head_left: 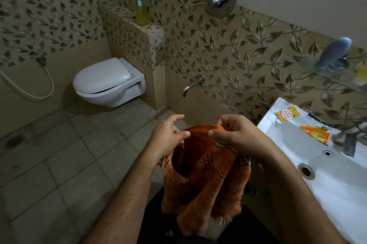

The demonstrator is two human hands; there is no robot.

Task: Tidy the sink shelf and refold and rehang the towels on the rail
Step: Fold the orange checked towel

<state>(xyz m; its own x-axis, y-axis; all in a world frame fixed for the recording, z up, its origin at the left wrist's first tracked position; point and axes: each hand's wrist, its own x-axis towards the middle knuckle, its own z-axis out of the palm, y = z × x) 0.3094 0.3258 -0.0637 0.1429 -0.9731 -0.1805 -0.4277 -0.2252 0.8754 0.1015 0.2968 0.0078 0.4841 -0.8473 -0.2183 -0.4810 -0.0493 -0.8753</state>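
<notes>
1. Nearest the camera, two bare forearms reach forward and meet over an orange towel (206,174) with a dark wavy pattern, which hangs in front of the person's body and down toward the tiled floor (59,164).
2. The right hand (236,134) pinches the towel's top edge between thumb and curled fingers; the cloth is bunched there and drapes down from that grip.
3. The left hand (168,136) is at the same top edge, just beside the right, with thumb and forefinger closed toward the hem. It appears to pinch the edge lightly, though the contact is partly hidden by the hand itself.
4. The towel hangs in loose, uneven folds with its fringed lower end ragged, so it is not yet folded flat.
5. The step in hand looks like the refolding: finding the top corners so the cloth can be spread out.
6. The next move probably calls for sliding the hands apart along the hem until the towel hangs square, then bringing the edges together evenly.
7. No towel rail is visible, so where it will be hung cannot be told.
8. To the right, the white sink (309,174) carries an orange-and-white sachet (286,115) and an orange packet (315,134) on its rim; the glass shelf (325,76) above it holds a grey item, so the shelf tidying seems unfinished.
</notes>
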